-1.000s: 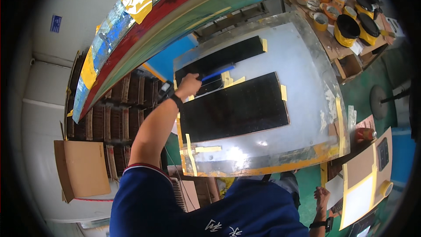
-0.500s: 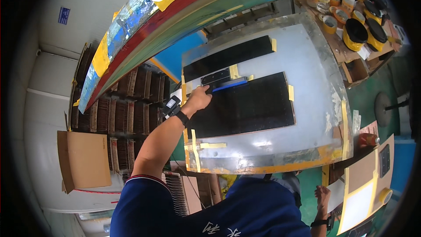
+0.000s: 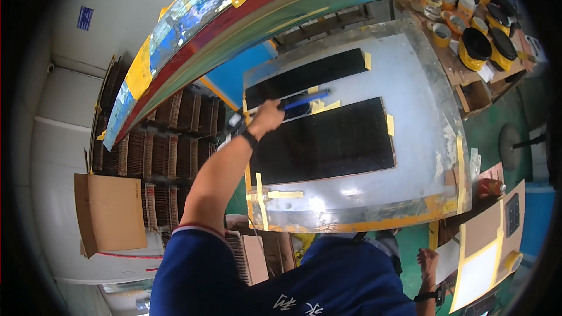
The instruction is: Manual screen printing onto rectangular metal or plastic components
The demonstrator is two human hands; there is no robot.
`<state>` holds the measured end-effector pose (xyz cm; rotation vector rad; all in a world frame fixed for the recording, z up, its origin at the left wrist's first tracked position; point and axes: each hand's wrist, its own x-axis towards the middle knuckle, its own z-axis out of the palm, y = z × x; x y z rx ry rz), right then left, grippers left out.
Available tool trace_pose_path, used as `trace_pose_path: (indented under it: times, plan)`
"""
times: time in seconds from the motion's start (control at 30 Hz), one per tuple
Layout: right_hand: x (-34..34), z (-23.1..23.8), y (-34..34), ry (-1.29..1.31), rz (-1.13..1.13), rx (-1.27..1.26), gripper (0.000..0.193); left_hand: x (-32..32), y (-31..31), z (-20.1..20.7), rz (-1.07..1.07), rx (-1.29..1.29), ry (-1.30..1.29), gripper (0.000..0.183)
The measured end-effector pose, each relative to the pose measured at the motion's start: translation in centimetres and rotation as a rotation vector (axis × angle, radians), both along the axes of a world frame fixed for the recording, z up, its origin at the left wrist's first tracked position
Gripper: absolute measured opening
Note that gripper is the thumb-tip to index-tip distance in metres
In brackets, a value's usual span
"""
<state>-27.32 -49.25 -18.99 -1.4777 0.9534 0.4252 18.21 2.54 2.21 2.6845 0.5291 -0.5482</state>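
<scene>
My left hand (image 3: 268, 118) is closed around the near end of a long, narrow blue tool (image 3: 307, 99); its exact kind is unclear. The tool reaches over a small black panel (image 3: 297, 109), partly hidden beneath it. Beyond lies a narrow black panel (image 3: 310, 74), and nearer to me a large black panel (image 3: 328, 143). Strips of yellow tape (image 3: 390, 124) touch the panels' ends. All the panels lie flat on a pale sheet-topped table (image 3: 418, 158). At the lower right my right hand (image 3: 428, 261) hangs beside my body, fingers curled, with nothing visible in it.
A large painted, curved frame (image 3: 193, 52) arches over the table's far left. Yellow tubs (image 3: 473, 48) crowd a bench at the far right. A taped board (image 3: 489, 251) stands near my right hand. Racks (image 3: 164, 158) and a cardboard box (image 3: 114, 213) are on the left.
My left hand has moved the blue tool away from me, off the edge of the large panel and over the small one. My right hand has hardly moved.
</scene>
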Motion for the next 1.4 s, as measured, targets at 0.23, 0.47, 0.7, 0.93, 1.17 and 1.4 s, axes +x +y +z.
trace_pose_path:
  times: [0.23, 0.47, 0.7, 0.93, 1.17, 1.4]
  plan:
    - [1.8, 0.6, 0.6, -0.068, 0.076, -0.027, 0.028, -3.3, 0.2, 2.2, 0.005, -0.094, 0.074, 0.052]
    - [-2.3, 0.5, 0.7, -0.044, -0.151, -0.012, 0.019, -10.3, -6.7, 7.5, -0.437, -0.247, -0.237, 0.050]
    - [-4.8, 4.7, 3.2, -0.054, -0.003, -0.233, 0.032, -18.2, -24.1, 8.3, -0.999, -0.719, -0.052, 0.050]
    - [-19.9, 1.9, 2.5, 0.010, -0.327, -0.268, 0.031, -35.1, -45.1, -0.9, -1.508, -1.011, 0.243, 0.052]
    - [-36.5, -0.6, -0.5, 0.077, -0.665, -0.280, 0.028, -51.3, -64.1, -16.0, -1.607, -1.019, -0.299, 0.051]
    - [-41.2, 0.7, -3.1, 0.077, -0.749, -0.383, 0.032, -53.8, -65.6, -16.5, -1.475, -0.504, 0.048, 0.076]
